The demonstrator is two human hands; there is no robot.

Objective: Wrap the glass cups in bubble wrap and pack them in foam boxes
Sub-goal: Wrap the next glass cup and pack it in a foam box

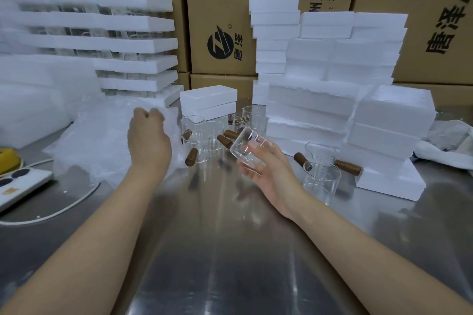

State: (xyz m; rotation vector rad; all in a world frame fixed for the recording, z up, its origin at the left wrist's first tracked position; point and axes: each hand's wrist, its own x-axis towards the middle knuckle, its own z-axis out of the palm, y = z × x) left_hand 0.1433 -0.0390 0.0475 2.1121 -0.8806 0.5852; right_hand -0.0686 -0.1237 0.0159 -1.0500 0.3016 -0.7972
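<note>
The right hand (pixel 266 169) holds a tilted glass cup (pixel 247 146) above the steel counter (pixel 217 250), fingers curled round it; the left hand (pixel 148 138) pinches the bubble wrap (pixel 102 140) pile. The one-handed hold looks light — the cup could slip onto the counter or strike the standing cups (pixel 204 140) nearby.

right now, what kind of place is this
Probably a warehouse packing station: stacked printed cardboard cartons behind, piles of white foam boxes, and loose glass cups on a steel table.

Free room over near steel tabletop (pixel 230 263); beyond, glass cups (pixel 210 135) between bubble wrap (pixel 97 140), foam boxes (pixel 320 100).
</note>
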